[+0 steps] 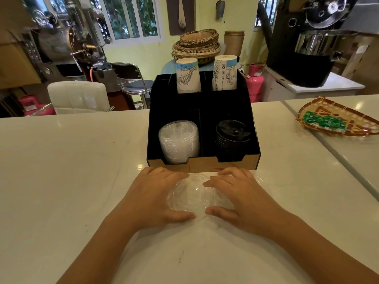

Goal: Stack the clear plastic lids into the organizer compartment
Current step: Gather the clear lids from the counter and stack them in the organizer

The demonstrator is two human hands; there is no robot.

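Note:
Clear domed plastic lids [191, 194] lie on the white counter just in front of the black organizer [255, 140]. My left hand [152, 196] cups them from the left, and my right hand [244, 194] cups them from the right, thumbs and fingers curled around the rims. How many lids lie between my hands cannot be told. In the organizer's front left compartment stands a stack of clear lids [179, 140]. The front right compartment holds a stack of black lids [232, 134].
Two upside-down stacks of printed paper cups [188, 77] [224, 72] stand in the organizer's rear slots. A woven tray with green packets [336, 119] lies at the right on the adjoining counter. Beyond the counter are a white chair, a stool and machines.

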